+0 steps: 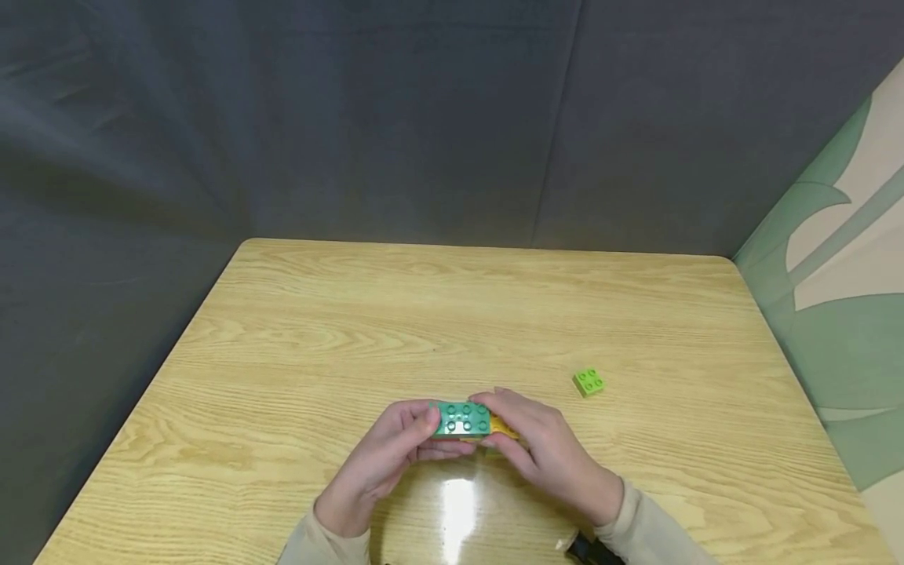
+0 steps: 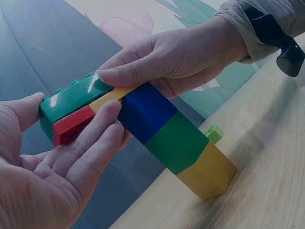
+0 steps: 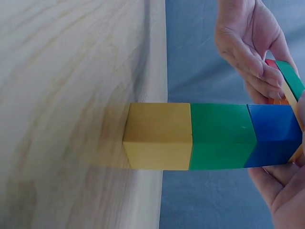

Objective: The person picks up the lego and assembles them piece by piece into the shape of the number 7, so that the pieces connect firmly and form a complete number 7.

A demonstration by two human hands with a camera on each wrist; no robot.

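Note:
A long green studded brick lies across the top of a toy-brick build. Beneath it in the left wrist view are a red brick and a thin yellow piece, which reaches over a column of blue, green and yellow blocks standing on the table. My left hand holds the overhanging end, thumb on the green brick and fingers beneath the red one. My right hand grips the build's right end, its thumb by the yellow piece; some fingertips are hidden.
A small lime-green brick sits on the wooden table, beyond my right hand. A black strap is around the right wrist. Dark cloth hangs behind the table, and leaf-patterned cloth is at the right.

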